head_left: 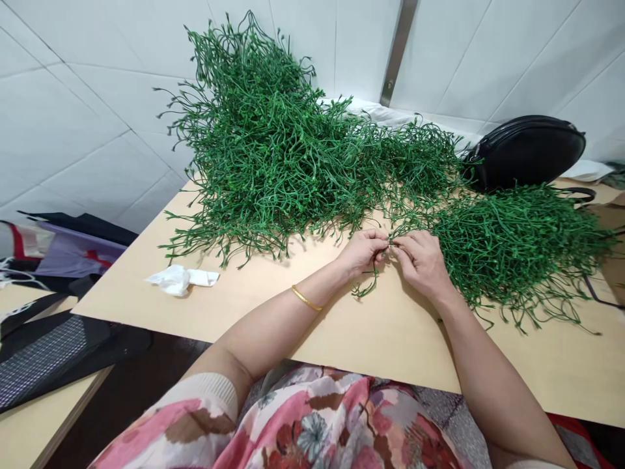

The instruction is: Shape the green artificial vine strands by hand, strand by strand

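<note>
My left hand (364, 252) and my right hand (420, 262) meet over the table, thumbs and fingertips pinched close together. Between them is a thin green artificial plant stem (375, 280), whose budded end hangs down below my left fingers onto the tabletop. The exact point where the fingertips grip is too small to make out. Beyond my hands a tall, tangled heap of green artificial stems (273, 150) leans toward the wall. Another pile of the same stems (517, 241) lies right beside my right hand.
A crumpled white tissue (178, 280) lies on the light wooden table (234, 312) at left. At the back right stands a black round bag (530, 153). White tiled wall (88, 124) rises behind. Dark and purple bags (73, 251) sit beyond the table's left edge.
</note>
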`<action>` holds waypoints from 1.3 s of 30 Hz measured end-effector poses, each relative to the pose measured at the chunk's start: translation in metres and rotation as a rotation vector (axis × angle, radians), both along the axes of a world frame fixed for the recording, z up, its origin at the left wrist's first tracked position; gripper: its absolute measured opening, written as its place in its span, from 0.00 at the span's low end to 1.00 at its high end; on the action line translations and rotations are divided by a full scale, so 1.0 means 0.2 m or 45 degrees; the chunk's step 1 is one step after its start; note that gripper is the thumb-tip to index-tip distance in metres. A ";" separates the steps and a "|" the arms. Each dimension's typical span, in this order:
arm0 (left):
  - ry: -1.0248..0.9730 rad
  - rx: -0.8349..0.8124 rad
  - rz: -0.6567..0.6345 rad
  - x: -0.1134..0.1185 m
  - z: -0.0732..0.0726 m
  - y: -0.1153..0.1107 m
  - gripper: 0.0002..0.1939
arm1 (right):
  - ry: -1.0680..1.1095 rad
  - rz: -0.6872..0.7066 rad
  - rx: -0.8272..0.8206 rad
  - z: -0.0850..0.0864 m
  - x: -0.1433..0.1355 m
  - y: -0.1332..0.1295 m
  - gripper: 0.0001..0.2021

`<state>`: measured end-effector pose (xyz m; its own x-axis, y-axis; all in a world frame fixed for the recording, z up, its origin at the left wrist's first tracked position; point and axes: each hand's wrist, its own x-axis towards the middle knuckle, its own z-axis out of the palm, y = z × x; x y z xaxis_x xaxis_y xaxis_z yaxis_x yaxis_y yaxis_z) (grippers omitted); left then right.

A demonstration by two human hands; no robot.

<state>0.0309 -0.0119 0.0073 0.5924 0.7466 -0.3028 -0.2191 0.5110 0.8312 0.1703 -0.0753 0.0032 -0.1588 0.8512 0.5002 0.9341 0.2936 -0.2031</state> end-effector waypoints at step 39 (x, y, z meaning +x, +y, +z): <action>0.013 -0.016 0.078 0.02 -0.03 0.00 0.14 | 0.210 -0.045 -0.208 -0.01 -0.10 0.01 0.11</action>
<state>0.0347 -0.0113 0.0022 0.5426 0.7774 -0.3182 -0.2420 0.5075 0.8270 0.1497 -0.0734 0.0015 -0.0550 0.9266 0.3721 0.8934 0.2121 -0.3961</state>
